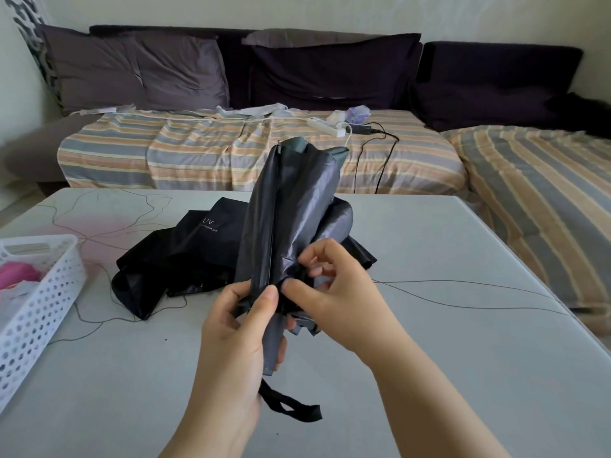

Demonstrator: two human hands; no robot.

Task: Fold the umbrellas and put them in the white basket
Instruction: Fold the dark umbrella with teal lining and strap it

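**A:** What are the hands doing with the grey umbrella?

**B:** The left hand is wrapping its fingers round the handle end, thumb lying up against a rib. The right hand is pinching a loose fold of canopy just beside that thumb. The umbrella is standing tilted above the table, its top pointing away from the grip and its wrist strap hanging down beneath the left palm.

**A:** How is it likely handling?

**B:** Light, I am guessing, since one hand is carrying it easily. The fabric is looking thin, glossy and probably slippery, so the folds are likely sliding out unless pinched. The ribs inside are stiff but thin and may bend if squeezed hard.

**A:** So where is the best hold?

**B:** I am thinking the handle stays the firm anchor below, while the pinching hand works round the cloth just above it, taking each flap by its edge.

**A:** And the rest?

**B:** A black umbrella is lying loose on the table beyond the grip, unfolded. The white basket is sitting off to the left of the left hand, already holding something pink. Thin threads are trailing across the table.
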